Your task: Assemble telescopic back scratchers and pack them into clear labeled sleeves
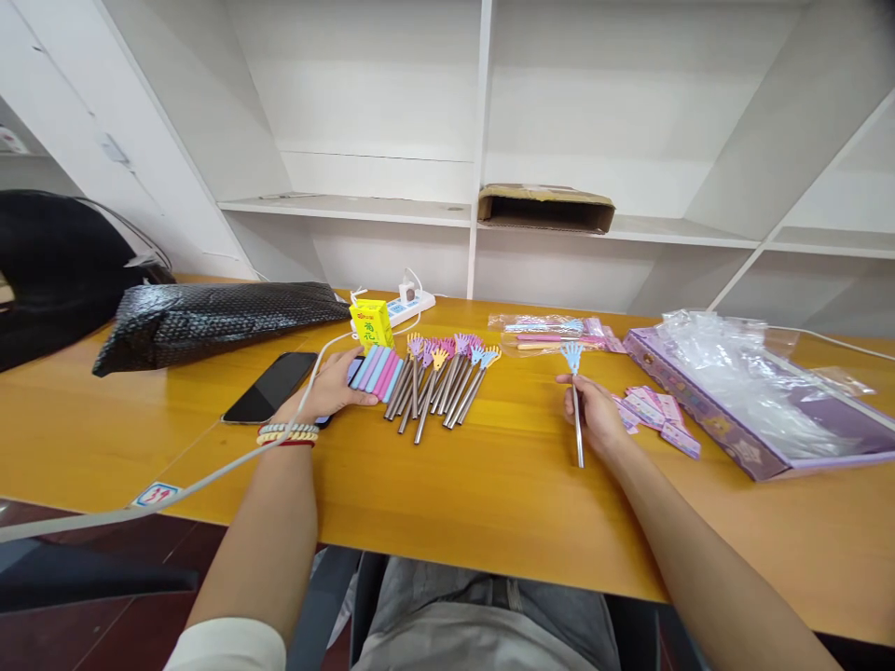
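Note:
My right hand (598, 415) is closed around the metal rod of a back scratcher (573, 362) with a light blue hand-shaped head, held upright above the table. On the left, my left hand (337, 384) grips the near end of a row of pastel tubes (378, 371) in blue, pink and purple; its thumb shows in front, and the other fingers are mostly hidden. Right beside the tubes lies a pile of back scratchers (440, 382) with steel rods and yellow, purple, pink and blue heads.
Pink cards (654, 412) lie right of my right hand, near a purple box (748, 452) of clear bags. Packaged scratchers (552, 335) lie behind. A yellow carton (372, 323), power strip (412, 303), black phone (269, 387), black bubble bag (216, 321) and white cable (230, 463) are leftward.

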Available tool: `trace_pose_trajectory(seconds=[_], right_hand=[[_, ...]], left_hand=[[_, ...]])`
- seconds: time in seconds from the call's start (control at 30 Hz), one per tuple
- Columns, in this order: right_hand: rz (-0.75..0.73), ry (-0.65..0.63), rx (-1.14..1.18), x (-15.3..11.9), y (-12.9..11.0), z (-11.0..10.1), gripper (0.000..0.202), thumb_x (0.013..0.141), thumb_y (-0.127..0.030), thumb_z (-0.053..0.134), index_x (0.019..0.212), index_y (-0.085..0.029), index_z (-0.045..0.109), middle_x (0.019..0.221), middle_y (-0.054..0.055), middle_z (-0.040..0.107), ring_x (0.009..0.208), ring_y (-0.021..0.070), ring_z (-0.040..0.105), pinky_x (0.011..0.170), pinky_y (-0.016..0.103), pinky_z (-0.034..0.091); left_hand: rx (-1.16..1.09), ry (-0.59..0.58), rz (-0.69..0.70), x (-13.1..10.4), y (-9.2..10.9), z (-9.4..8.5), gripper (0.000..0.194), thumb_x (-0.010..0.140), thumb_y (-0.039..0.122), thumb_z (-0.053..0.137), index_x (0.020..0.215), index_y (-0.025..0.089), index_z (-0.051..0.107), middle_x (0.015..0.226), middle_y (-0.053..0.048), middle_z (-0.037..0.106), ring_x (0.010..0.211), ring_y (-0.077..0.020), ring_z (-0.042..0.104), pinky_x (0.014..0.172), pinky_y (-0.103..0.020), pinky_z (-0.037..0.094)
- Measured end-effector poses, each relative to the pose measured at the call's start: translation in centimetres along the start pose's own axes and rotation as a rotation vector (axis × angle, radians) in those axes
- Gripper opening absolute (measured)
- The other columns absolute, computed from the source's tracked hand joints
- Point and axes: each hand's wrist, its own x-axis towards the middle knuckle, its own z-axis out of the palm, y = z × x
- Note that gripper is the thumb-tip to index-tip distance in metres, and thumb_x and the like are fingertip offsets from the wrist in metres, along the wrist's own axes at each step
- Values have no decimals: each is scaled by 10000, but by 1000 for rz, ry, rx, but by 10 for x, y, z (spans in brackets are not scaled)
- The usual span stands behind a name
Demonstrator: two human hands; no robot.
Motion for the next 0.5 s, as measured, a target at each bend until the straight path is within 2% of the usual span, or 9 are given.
trace_pose_trajectory(seconds=[0.27,0.37,0.5], right_hand=[[19,-9,2,-3,5,7,320,745,-423,549,941,-171,563,511,-7,519,422,107,426,377,204,282],[65,-59,48,-8,1,24,307,735,-403,581,929,-170,538,592,23,580,473,119,500,406,211,344],[104,-194,24,-9,-14,61,317,723,-396,620,895,-159,500,638,47,608,448,119,517,433,239,403]], left_hand=[[-82,14,23,-3,-2,3,997,520,486,721,1376,202,297,1322,-128,394,1215,-314,393,1001,-417,330],[-136,20,-1,-4,-1,3,961,539,487,713,1369,214,313,1334,-126,383,1191,-313,419,980,-420,354],[-146,2,4,-4,0,5,939,551,482,709,1361,200,329,1334,-133,382,1186,-312,424,981,-418,354]])
